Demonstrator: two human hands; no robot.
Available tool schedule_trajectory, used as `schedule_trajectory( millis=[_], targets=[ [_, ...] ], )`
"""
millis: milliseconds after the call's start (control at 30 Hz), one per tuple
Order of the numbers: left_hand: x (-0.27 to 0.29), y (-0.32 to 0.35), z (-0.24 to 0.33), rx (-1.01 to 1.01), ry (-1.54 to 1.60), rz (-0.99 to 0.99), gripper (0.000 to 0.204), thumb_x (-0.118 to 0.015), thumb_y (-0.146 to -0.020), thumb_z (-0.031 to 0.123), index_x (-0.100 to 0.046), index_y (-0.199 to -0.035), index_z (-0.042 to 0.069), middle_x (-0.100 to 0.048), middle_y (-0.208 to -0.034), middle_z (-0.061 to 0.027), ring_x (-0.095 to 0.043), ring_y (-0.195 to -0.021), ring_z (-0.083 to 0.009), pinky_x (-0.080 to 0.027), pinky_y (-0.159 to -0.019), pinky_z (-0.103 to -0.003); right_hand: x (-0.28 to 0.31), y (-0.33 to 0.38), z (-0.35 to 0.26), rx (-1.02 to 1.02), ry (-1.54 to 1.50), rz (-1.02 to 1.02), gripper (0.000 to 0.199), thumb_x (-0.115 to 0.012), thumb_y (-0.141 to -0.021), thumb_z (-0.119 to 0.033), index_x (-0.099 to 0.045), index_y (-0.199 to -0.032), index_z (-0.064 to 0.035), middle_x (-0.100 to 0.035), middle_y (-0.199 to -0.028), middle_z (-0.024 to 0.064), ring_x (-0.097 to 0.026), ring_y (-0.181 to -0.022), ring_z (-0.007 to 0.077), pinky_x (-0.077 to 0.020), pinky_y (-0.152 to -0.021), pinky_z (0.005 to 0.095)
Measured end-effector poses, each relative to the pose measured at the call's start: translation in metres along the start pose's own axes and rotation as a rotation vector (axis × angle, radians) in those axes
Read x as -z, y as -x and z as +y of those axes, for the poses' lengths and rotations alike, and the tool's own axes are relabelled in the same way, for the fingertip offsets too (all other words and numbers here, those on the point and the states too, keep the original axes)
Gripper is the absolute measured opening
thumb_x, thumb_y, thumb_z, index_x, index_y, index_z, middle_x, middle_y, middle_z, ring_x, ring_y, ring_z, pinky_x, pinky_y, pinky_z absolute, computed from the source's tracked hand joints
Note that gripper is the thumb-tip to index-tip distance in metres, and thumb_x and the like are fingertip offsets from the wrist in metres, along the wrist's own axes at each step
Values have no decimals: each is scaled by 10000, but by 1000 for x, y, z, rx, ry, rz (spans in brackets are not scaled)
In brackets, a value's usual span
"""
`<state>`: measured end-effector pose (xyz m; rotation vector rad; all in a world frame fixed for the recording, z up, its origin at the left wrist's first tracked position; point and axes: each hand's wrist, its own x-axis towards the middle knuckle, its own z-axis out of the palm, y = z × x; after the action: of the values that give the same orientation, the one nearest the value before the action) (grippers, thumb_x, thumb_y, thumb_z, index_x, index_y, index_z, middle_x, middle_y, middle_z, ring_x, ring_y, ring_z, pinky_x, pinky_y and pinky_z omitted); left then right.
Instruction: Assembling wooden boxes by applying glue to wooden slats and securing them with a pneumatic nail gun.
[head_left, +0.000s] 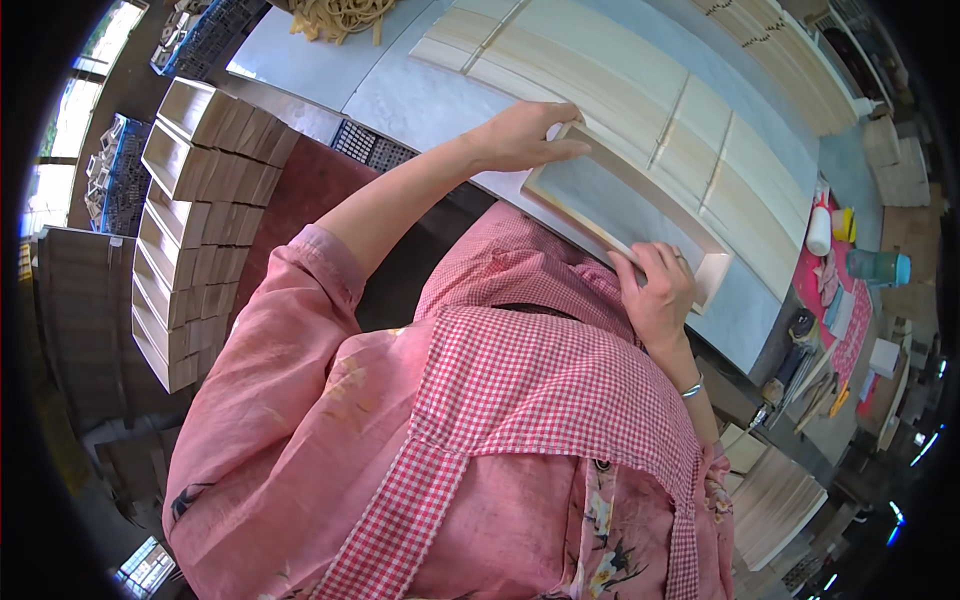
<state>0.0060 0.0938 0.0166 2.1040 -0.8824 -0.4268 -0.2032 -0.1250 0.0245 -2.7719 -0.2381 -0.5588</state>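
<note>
Head view: left hand (525, 137) pinches, and right hand (660, 290) curls around, a pale rectangular wooden frame (712, 274) at the near edge of a blue-grey marbled tabletop (745, 325), which shows inside it.

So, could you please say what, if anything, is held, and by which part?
A rectangular wooden frame: the left hand grips its far left corner; the right hand, its near long side toward the right.

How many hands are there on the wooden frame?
2. The left hand holds the frame at its far left corner; the right hand is on the near side, toward the right.
</note>
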Motion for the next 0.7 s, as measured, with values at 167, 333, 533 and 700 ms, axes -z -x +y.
schedule_trajectory(
  millis=[167, 333, 533, 700],
  targets=[
    [3, 25, -15, 32, 342, -74, 840, -825, -811, 239, -400, -1526, 121, -648, -1221, -172, -639, -848, -255, -573, -755, -369, 2, 0, 0, -32, -5, -33, 206, -810, -818, -154, -626, -881, -87, -599, -838, 14, -569, -726, 213, -470, -670, 331],
    [3, 36, -23, -63, 242, -202, 1152, -920, -708, 179, -224, -1625, 199, -610, -1313, -173, -648, -896, -254, -590, -797, -366, 4, -4, -3, -50, -24, -100, 214, -798, -820, -119, -639, -957, -74, -619, -888, 36, -582, -762, 217, -486, -703, 335],
    [4, 35, -15, -90, 216, -182, 1199, -928, -653, 103, -230, -1623, 197, -627, -1227, -171, -647, -866, -242, -583, -761, -342, -1, -43, -43, 55, -151, -97, 375, -740, -834, -23, -663, -1199, -59, -627, -1023, 79, -603, -876, 229, -509, -791, 328],
    [4, 37, -14, -112, 234, -175, 1163, -906, -673, 102, -236, -1621, 166, -624, -1171, -169, -643, -842, -242, -572, -730, -335, -26, -64, -51, 231, -267, -140, 475, -688, -829, 20, -633, -1294, -67, -593, -1038, 70, -572, -861, 238, -495, -816, 330]
  ],
)
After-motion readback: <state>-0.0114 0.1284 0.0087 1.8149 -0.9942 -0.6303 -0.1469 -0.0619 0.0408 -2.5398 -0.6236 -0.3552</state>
